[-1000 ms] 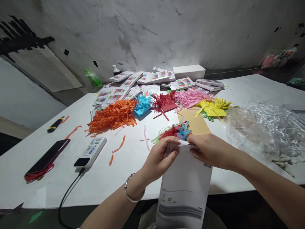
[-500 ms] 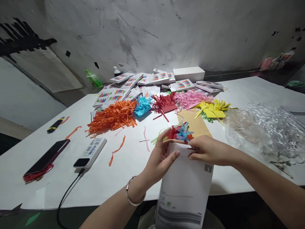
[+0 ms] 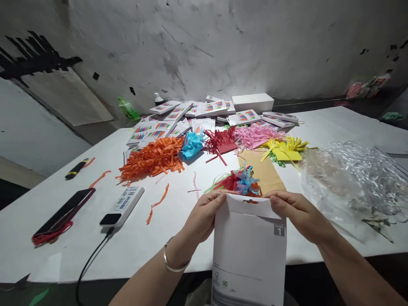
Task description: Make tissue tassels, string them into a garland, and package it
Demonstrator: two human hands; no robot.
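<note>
A flat white cardboard box (image 3: pixel 248 250) with a hang-hole in its top flap stands upright in front of me at the table edge. My left hand (image 3: pixel 205 214) pinches the flap's left corner, thumb on the near face. At the right corner, my right hand (image 3: pixel 298 212) grips the same box in a similar way. Just behind the flap lies a bundle of mixed paper tassels (image 3: pixel 237 180) in red, blue, orange and green. Whether the bundle touches the box is hidden. A brown paper sheet (image 3: pixel 266 172) lies behind it.
Fringed paper piles, orange (image 3: pixel 153 159), blue (image 3: pixel 192 145), red (image 3: pixel 226 143), pink (image 3: pixel 258 135) and yellow (image 3: pixel 288 152), cross the white table. Behind them are several printed boxes (image 3: pixel 212 107). Clear plastic (image 3: pixel 347 182) lies right; a phone (image 3: pixel 65 210) and cabled white device (image 3: pixel 123 206) lie left.
Both hands have moved apart to the box's two top corners. The top flap, earlier covered by my fingers, now shows with its hang-hole. The box faces me more squarely.
</note>
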